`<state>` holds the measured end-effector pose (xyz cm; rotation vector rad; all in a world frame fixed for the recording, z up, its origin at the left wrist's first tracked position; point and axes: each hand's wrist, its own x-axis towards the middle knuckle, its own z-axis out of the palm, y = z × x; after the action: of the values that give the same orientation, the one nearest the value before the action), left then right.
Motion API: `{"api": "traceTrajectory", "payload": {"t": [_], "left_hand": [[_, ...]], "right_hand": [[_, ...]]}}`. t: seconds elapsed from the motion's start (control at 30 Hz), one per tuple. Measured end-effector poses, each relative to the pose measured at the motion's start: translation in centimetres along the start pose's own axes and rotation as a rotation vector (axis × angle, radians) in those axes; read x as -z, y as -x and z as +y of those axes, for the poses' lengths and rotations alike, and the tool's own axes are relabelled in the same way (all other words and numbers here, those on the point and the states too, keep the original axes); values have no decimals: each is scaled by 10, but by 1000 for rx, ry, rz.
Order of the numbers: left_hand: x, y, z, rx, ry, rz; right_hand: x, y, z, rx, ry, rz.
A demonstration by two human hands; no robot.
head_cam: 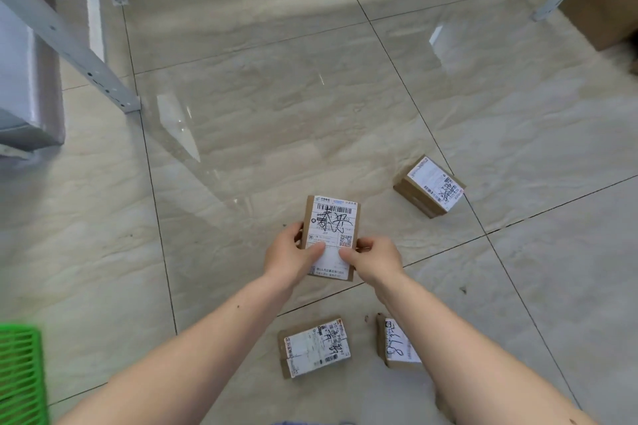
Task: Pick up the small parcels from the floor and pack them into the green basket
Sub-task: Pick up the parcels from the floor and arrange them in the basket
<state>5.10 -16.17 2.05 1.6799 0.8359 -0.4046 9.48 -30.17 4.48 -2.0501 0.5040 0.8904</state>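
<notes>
Parcel between both hands, fingers on label

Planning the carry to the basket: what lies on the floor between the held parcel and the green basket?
In the head view, only bare tiled floor lies between the held parcel and the green basket; the left forearm crosses above it.

glossy tiled floor bears 3 parcels.

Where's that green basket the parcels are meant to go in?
The green basket sits at the head view's bottom-left corner, only partly in frame, left of the person's left forearm and away from the held parcel.
</notes>
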Motion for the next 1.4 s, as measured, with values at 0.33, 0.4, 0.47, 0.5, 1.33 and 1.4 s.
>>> {"api": "traceTrajectory", "payload": {"t": [0.33, 0.4, 0.47, 0.5, 1.33, 1.4], "left_hand": [[94, 165, 158, -11, 153, -1], [117, 194, 182, -18, 149, 8], [140, 222, 204, -24, 150, 19], [151, 234, 212, -27, 152, 24], [320, 486, 107, -3, 263, 263], [343, 496, 87, 8, 288, 288]], "right_hand": [[79, 174, -139, 58, 25, 25], [87, 210, -164, 75, 28, 32], [91, 242, -184, 96, 40, 37], [93, 258, -193, 106, 40, 42], [-46, 524, -173, 291, 204, -87], [-72, 542, -174, 301, 215, -107]]}}
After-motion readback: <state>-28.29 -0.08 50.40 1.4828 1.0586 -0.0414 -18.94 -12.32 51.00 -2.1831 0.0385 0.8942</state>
